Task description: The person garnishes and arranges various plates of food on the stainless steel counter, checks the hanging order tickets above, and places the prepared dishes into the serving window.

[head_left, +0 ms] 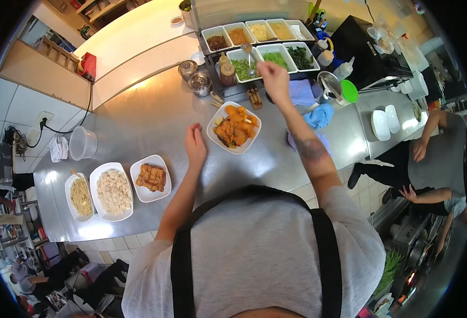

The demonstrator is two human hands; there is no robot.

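Observation:
My right hand (274,78) is closed round the end of a metal spoon (250,61), whose lower part is over the tray of chopped green onion (242,69). My left hand (195,144) hangs over the steel counter, just left of a white square bowl (212,127) of orange-coloured fried food (235,130); its fingers are held together and I see nothing in them. Farther left stand a white bowl of browned, cut pieces (151,177), a bowl of pale food (113,192) and a smaller dish of yellowish grains (80,197).
Topping trays (237,36), sauce bottles (226,73) and metal pots (199,82) line the back. Blue cloths (318,116) and a green-rimmed container (349,91) lie right of my forearm. A plastic tub (83,143) stands left. Co-workers (436,153) are at the right.

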